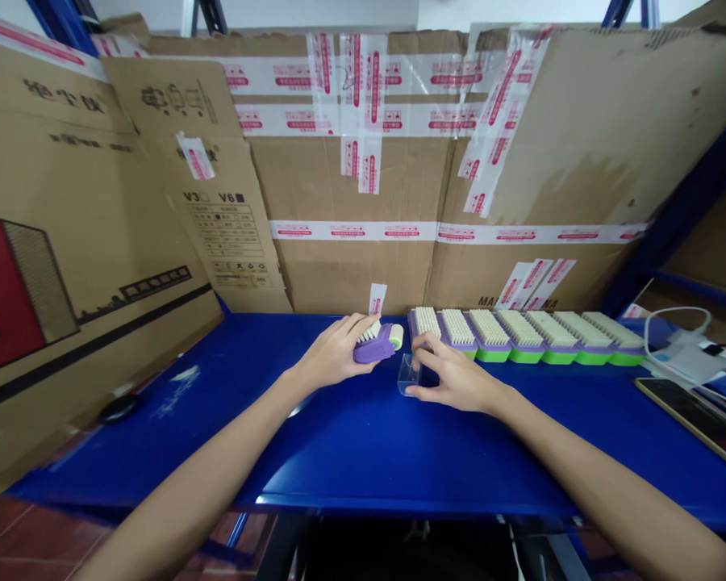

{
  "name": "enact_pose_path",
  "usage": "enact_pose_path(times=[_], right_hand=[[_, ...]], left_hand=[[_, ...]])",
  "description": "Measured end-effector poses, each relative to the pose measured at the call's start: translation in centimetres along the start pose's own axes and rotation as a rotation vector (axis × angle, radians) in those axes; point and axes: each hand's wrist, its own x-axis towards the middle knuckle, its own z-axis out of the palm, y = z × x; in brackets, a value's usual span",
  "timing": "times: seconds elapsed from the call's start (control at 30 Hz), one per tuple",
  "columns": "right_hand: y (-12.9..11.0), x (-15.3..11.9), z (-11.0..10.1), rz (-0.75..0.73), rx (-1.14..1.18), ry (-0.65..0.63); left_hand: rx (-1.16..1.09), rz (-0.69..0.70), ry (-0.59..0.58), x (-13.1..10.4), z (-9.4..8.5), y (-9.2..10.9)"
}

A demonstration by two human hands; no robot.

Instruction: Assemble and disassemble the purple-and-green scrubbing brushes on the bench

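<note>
My left hand (334, 353) is closed round a purple scrubbing brush (375, 349) with cream bristles and a pale roller-like piece with a green rim at its right end. The brush is held above the blue tabletop (363, 452). To the right, my right hand (453, 375) pinches a small clear plastic box (407, 376) between thumb and fingers, just over the table. Brush and box are apart, with a small gap between them. Right behind this hand stands a row of several purple-and-green brushes (490, 335), bristles up. The palm side of both hands is hidden.
Taped cardboard sheets (351, 186) wall the back and left of the table. A phone (695, 415) lies at the right edge near a white device (690, 355) with cables. A black round object (119, 408) sits at the left. Blue metal posts (683, 194) frame the right side.
</note>
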Motion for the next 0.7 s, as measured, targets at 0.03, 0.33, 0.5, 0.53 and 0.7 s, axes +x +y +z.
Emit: enact_pose_path(times=[0.03, 0.33, 0.5, 0.53, 0.7], right_hand=[[0.08, 0.01, -0.05, 0.003, -0.009, -0.008], [0.63, 0.06, 0.22, -0.037, -0.094, -0.055], [0.46, 0.07, 0.2, -0.026, -0.137, -0.046], [0.41, 0.07, 0.13, -0.02, -0.149, -0.042], [0.27, 0.03, -0.1, 0.012, -0.197, -0.046]], left_hand=[[0.006, -0.003, -0.006, -0.03, 0.06, -0.05], [0.055, -0.005, -0.053, -0.13, 0.57, -0.15], [0.056, 0.034, -0.038, -0.29, 0.67, -0.41], [0.059, 0.039, -0.038, -0.31, 0.71, -0.46], [0.067, 0.046, -0.048, -0.33, 0.95, -0.53]])
